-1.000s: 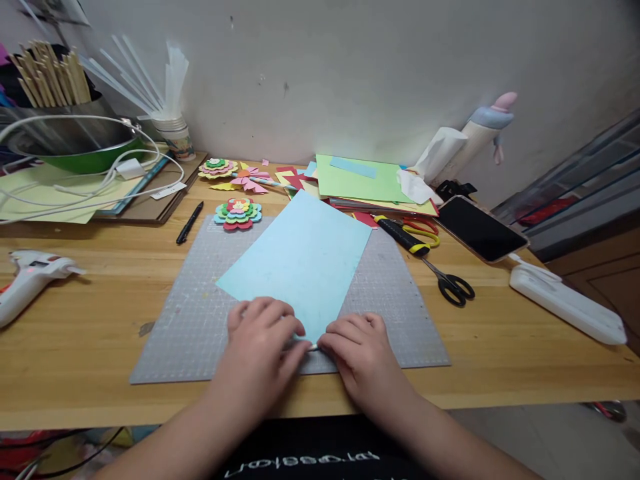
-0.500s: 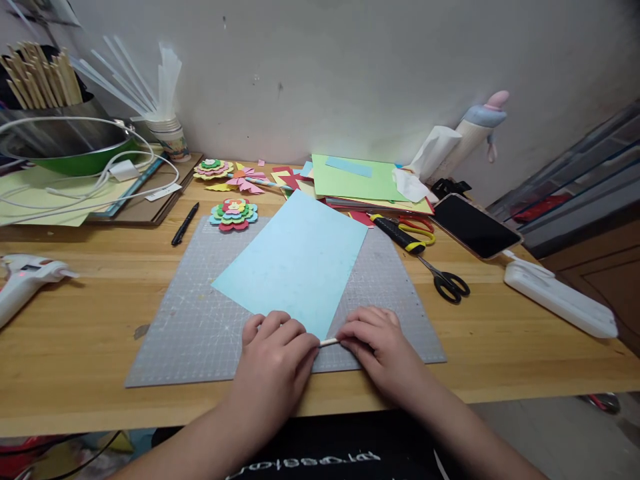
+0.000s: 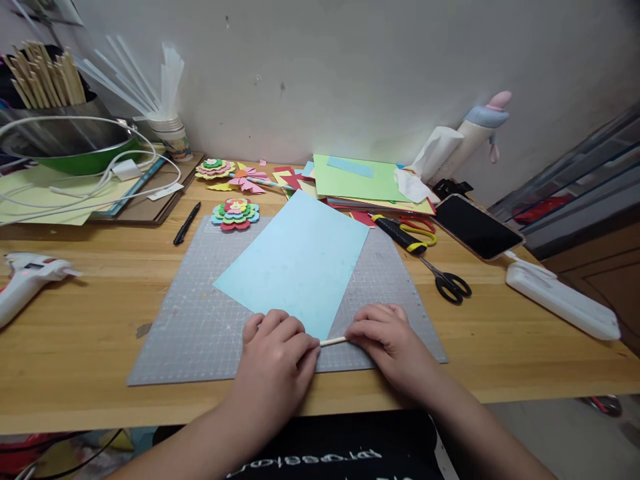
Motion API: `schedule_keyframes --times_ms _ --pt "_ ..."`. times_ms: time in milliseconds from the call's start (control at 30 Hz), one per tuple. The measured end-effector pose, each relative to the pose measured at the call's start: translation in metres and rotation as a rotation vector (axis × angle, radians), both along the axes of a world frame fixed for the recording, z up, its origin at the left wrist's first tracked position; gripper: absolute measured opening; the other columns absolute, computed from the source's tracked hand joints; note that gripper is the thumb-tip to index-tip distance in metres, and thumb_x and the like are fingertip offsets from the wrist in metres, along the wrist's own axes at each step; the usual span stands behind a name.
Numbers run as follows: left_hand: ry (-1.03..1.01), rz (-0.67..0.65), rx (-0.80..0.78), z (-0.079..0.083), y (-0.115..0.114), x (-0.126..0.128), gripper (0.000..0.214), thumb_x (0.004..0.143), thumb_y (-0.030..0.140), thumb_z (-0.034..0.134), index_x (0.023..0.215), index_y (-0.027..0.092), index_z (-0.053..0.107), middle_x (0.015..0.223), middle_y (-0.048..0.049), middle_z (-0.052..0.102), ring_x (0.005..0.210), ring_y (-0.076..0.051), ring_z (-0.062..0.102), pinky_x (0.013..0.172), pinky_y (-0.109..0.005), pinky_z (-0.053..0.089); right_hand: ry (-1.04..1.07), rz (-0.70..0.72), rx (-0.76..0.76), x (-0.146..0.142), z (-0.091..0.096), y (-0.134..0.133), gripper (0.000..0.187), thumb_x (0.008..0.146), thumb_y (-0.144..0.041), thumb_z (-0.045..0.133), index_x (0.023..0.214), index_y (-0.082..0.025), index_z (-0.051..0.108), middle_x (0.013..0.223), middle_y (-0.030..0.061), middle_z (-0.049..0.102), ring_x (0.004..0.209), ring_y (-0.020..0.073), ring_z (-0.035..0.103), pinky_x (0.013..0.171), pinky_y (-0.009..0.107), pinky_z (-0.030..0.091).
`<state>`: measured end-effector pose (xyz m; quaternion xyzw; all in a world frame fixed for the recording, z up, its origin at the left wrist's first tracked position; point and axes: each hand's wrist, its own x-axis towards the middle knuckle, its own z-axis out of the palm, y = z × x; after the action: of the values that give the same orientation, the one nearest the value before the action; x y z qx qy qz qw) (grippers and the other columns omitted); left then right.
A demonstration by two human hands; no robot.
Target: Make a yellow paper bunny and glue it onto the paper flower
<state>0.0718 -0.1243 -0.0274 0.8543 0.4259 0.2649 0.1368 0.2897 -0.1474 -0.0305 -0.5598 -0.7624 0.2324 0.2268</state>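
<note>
A light blue paper sheet (image 3: 300,263) lies cornerwise on the grey cutting mat (image 3: 200,333). At its near corner a thin wooden stick (image 3: 333,341) lies across the mat. My left hand (image 3: 277,357) is curled over the paper's corner and the stick's left end, fingers pressed together. My right hand (image 3: 387,340) pinches the stick's right end, fingers bent down on the mat. The part of the stick under my left hand is hidden.
Black scissors (image 3: 447,283) and a yellow-black utility knife (image 3: 400,235) lie right of the mat, beside a phone (image 3: 475,227) and a white case (image 3: 563,303). Paper flowers (image 3: 235,213), a pen (image 3: 187,223) and stacked coloured sheets (image 3: 360,180) sit behind. A glue gun (image 3: 27,277) lies left.
My hands have drawn apart, the right one sliding rightward, so the stick now shows between them. The blue sheet has stayed in place.
</note>
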Motion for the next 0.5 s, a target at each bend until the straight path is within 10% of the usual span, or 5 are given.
schedule_keyframes --times_ms 500 --pt "-0.015 0.048 -0.104 0.0037 -0.0012 0.0003 0.016 0.087 0.02 0.06 0.072 0.023 0.064 0.076 0.0029 0.064 0.084 -0.02 0.053 0.08 -0.042 0.029 -0.002 0.018 -0.028 0.0011 0.0039 0.0003 0.022 0.093 -0.011 0.054 0.083 -0.026 0.066 0.082 -0.0015 0.064 0.085 0.0181 0.057 0.086 0.042 0.03"
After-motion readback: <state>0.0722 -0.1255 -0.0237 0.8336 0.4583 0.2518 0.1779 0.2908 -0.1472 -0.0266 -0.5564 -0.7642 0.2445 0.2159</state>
